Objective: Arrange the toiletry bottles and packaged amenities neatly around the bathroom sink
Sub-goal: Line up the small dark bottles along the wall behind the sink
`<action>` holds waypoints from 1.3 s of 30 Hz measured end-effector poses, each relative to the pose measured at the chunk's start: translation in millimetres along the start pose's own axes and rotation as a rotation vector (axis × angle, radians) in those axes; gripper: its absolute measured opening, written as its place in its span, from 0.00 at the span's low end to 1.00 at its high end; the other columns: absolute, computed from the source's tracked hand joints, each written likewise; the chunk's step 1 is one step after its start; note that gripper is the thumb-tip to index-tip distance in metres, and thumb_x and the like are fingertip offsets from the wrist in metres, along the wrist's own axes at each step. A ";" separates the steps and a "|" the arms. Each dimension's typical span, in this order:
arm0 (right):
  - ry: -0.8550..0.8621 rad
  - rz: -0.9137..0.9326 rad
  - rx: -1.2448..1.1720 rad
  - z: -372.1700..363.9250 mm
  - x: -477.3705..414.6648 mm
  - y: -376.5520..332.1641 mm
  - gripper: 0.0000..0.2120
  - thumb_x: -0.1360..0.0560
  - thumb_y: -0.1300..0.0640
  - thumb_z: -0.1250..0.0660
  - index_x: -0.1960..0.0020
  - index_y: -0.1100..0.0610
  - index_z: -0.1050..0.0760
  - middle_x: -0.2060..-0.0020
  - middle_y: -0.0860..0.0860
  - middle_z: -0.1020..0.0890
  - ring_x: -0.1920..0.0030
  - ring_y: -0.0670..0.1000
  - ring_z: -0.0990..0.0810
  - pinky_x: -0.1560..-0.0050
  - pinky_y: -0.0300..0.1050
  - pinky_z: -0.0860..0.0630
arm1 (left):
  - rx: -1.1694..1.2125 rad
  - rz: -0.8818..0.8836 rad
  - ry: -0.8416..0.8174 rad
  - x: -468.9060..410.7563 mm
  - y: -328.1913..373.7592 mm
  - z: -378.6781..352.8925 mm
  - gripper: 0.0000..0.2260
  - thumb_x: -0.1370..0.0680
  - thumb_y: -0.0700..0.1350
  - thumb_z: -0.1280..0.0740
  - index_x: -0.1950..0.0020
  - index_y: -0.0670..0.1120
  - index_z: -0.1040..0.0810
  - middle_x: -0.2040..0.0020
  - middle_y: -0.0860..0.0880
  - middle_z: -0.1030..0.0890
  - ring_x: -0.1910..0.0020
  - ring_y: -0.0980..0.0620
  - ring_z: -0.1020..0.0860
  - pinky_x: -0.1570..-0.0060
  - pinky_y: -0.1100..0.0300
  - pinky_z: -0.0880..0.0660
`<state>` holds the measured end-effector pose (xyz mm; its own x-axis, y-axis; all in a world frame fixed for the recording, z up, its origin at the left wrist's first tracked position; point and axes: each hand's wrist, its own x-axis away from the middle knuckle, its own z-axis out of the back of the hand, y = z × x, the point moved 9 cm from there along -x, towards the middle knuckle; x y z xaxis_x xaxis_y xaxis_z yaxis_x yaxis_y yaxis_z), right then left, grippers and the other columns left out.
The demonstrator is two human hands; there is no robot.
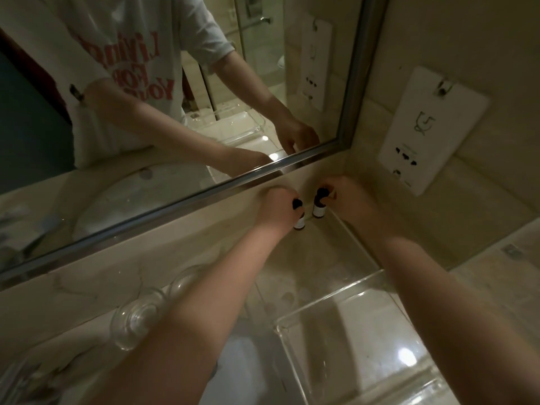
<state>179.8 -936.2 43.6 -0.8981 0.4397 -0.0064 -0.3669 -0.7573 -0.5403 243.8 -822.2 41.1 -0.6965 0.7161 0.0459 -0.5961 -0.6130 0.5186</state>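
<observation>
Two small dark toiletry bottles with black caps and white labels stand upright in the back corner of the marble counter, just below the mirror frame. My left hand (279, 207) grips the left bottle (299, 222) near its cap. My right hand (347, 197) pinches the right bottle (317, 207) at its cap. The bottles stand close together, a small gap between them. Their lower parts show; my fingers hide the upper parts.
A clear acrylic tray (359, 287) lies on the counter in front of the bottles. Two glass tumblers (137, 320) lie to the left near the wall. A white socket plate (432, 130) sits on the right wall. The mirror (175, 112) fills the back.
</observation>
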 end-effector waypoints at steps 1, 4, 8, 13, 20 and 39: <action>-0.015 -0.009 0.018 -0.9 -1.2 1.2 0.09 0.27 0.66 0.35 0.48 0.64 0.22 0.52 0.59 0.18 0.53 0.57 0.20 0.53 0.48 0.24 | 0.003 -0.012 0.006 -1.9 3.3 -2.7 0.13 0.25 0.40 0.36 0.70 0.44 0.29 0.68 0.48 0.26 0.66 0.53 0.30 0.72 0.63 0.40; -0.020 -0.016 0.061 -1.4 -3.0 4.8 0.08 0.28 0.65 0.35 0.51 0.65 0.22 0.54 0.60 0.18 0.55 0.58 0.21 0.53 0.54 0.23 | 0.019 -0.034 0.028 -7.4 11.6 -8.5 0.08 0.24 0.41 0.36 0.59 0.40 0.20 0.59 0.42 0.20 0.61 0.48 0.24 0.64 0.60 0.34; -0.021 -0.017 0.089 -0.8 -2.5 6.9 0.09 0.27 0.63 0.35 0.49 0.63 0.22 0.53 0.59 0.18 0.54 0.59 0.20 0.51 0.58 0.23 | 0.005 -0.067 0.058 -12.0 18.6 -12.0 0.09 0.24 0.42 0.36 0.58 0.38 0.20 0.57 0.39 0.19 0.58 0.45 0.22 0.64 0.59 0.35; -0.036 -0.033 0.100 -1.4 -3.5 11.5 0.06 0.27 0.62 0.35 0.52 0.59 0.22 0.57 0.56 0.19 0.57 0.58 0.21 0.53 0.57 0.22 | 0.018 -0.067 0.059 -11.2 17.6 -12.4 0.08 0.26 0.40 0.35 0.61 0.37 0.21 0.60 0.39 0.22 0.59 0.43 0.23 0.64 0.59 0.37; -0.018 -0.030 0.089 4.8 4.4 5.2 0.11 0.27 0.62 0.34 0.46 0.57 0.22 0.50 0.55 0.18 0.51 0.57 0.20 0.50 0.55 0.22 | 0.021 -0.054 0.057 -2.3 16.5 -9.5 0.07 0.25 0.41 0.34 0.53 0.38 0.21 0.53 0.39 0.21 0.55 0.43 0.23 0.61 0.59 0.34; 0.152 0.098 0.109 18.6 133.5 -84.4 0.21 0.27 0.54 0.32 0.35 0.55 0.27 0.39 0.56 0.23 0.41 0.59 0.24 0.49 0.50 0.25 | -0.209 0.084 0.050 150.0 -20.6 59.2 0.21 0.24 0.52 0.36 0.34 0.44 0.28 0.38 0.42 0.24 0.39 0.41 0.26 0.41 0.50 0.27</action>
<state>86.3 -822.6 104.0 -0.8870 0.4228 -0.1858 -0.3108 -0.8440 -0.4371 175.3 -682.4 87.9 -0.7633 0.6450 0.0365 -0.6010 -0.7297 0.3260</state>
